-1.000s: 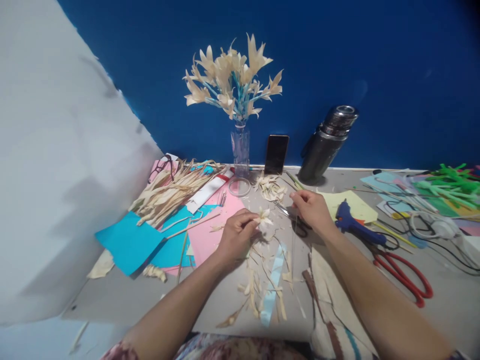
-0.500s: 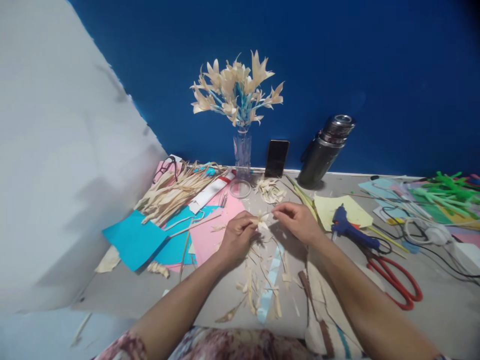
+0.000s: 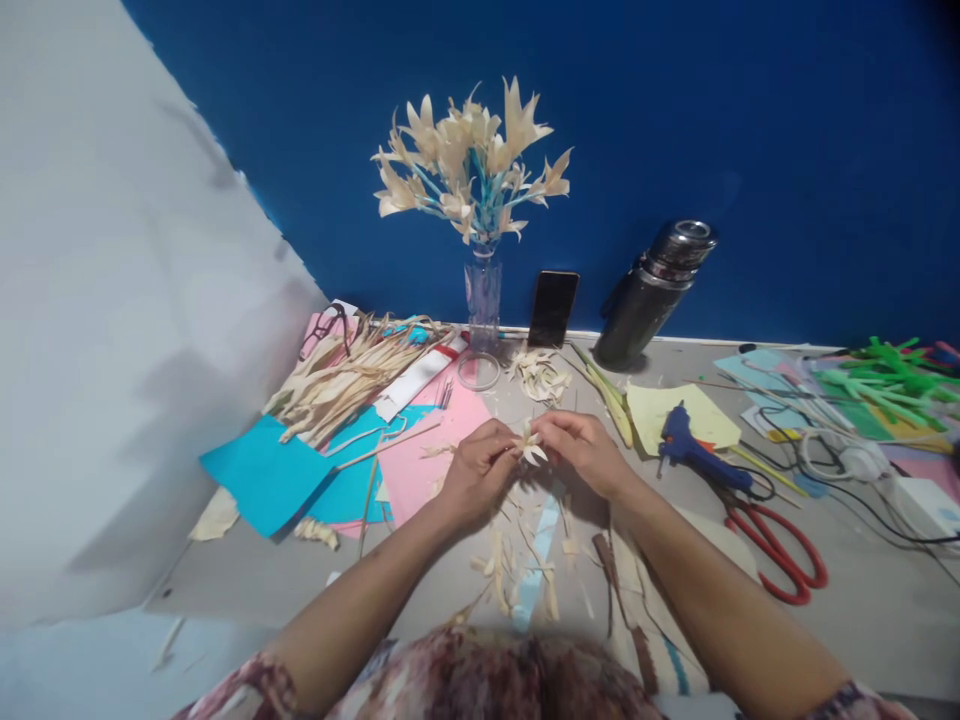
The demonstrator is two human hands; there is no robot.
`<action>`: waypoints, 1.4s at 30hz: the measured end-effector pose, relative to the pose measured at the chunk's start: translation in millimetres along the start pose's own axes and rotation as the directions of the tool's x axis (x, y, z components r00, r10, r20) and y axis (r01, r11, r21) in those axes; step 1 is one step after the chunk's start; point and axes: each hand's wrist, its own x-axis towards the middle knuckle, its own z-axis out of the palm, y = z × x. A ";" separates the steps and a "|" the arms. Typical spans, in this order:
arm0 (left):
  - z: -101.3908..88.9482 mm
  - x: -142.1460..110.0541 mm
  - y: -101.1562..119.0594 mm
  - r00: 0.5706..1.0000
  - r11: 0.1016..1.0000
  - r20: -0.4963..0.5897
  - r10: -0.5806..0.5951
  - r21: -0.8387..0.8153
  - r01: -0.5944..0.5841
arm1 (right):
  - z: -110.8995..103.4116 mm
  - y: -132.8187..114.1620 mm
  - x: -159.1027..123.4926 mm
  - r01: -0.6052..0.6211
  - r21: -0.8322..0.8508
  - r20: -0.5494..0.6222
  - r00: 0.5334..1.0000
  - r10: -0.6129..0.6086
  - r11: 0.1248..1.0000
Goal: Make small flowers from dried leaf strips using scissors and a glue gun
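Note:
Between my two hands, above the middle of the table, is a small cream flower (image 3: pixel 533 451) with pointed petals, apparently of dried husk. My left hand (image 3: pixel 481 465) pinches it at its base from the left. Close against its right side are the bent, closed fingertips of my right hand (image 3: pixel 581 452); what they hold is too small to make out. Below the hands lie scattered husk scraps (image 3: pixel 499 575) and a pale blue strip (image 3: pixel 538 565). Just beyond them sits a heap of curled cream strips (image 3: pixel 538 375).
A clear bottle (image 3: pixel 482 300) holds husk flowers (image 3: pixel 472 150). Beside it are a phone (image 3: pixel 553 308) and a dark flask (image 3: pixel 652 300). To the right lie a blue glue gun (image 3: pixel 701 452) and red-handled scissors (image 3: pixel 784 560); on the left, dried husks (image 3: pixel 352 375) and blue paper (image 3: pixel 266 478).
My right hand has moved left and in to the flower; one second ago it was apart, with a thin strand hanging from its fingers. My left hand keeps hold of the flower.

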 end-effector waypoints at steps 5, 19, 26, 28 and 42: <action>0.3 2.0 6.8 1.000 1.000 0.002 0.019 -0.008 -0.019 | 3.9 -2.3 -0.5 -0.026 -0.032 -0.039 0.999 0.024 0.999; 2.0 2.2 4.7 0.990 0.984 -0.015 -0.141 -0.114 0.139 | 3.9 -1.2 -1.0 -0.013 -0.054 -0.031 0.999 0.012 0.998; 7.8 1.5 11.3 0.877 0.734 -0.008 -0.481 -0.551 0.397 | -0.3 7.0 0.8 -0.067 0.106 -0.013 0.998 0.069 0.992; 6.6 2.7 13.9 0.865 0.708 -0.003 -0.502 -0.575 0.409 | -0.3 7.5 1.9 -0.070 0.080 -0.027 0.997 0.072 0.994; 2.1 4.1 16.8 0.872 0.688 0.030 -0.489 -0.601 0.407 | 4.8 -2.5 1.7 -0.059 0.015 -0.036 0.998 0.060 0.998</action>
